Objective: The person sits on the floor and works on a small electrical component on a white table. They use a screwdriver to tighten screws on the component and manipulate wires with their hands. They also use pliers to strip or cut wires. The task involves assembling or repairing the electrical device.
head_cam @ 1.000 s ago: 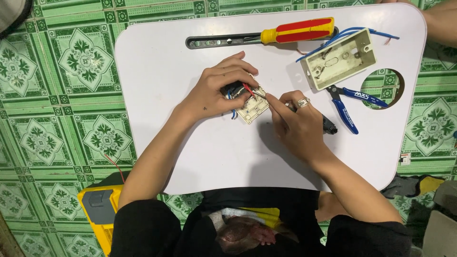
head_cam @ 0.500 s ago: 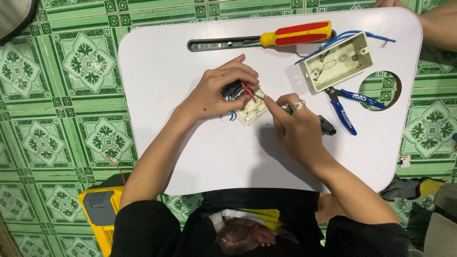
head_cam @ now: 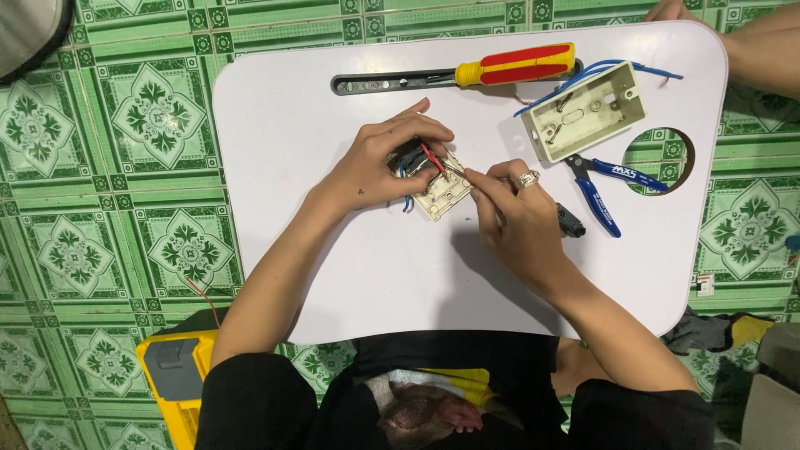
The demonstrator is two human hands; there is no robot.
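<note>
A: Describe the work surface.

B: A white lap table (head_cam: 333, 275) with rounded corners and a round cut-out near its right edge. It stands on a floor of green patterned tiles (head_cam: 100, 167), which also show through the cut-out.

A: Location of the part in hand?

B: The cream switch plate (head_cam: 446, 190) lies flat at the table's centre, with red and blue wires at its far-left corner.

A: State of the hands?

B: The left hand (head_cam: 379, 167) is curled over the plate's far-left end, fingers closed on the plate and its wires. The right hand (head_cam: 521, 221) is closed around a thin tool (head_cam: 457, 169) whose tip meets the plate at the wires. The right hand wears a ring.

A: Other items on the table?

B: At the far edge, a red-and-yellow screwdriver (head_cam: 512, 65) lies across a black slotted bar (head_cam: 392, 82). To the right, a cream wall box (head_cam: 583, 122) has blue wires running out of it. Blue-handled pliers (head_cam: 604, 187) lie just near of the box.

A: Surroundings?

B: A yellow device (head_cam: 171, 371) sits on the floor at near left. Another person's arm (head_cam: 762, 50) reaches the far right corner.
</note>
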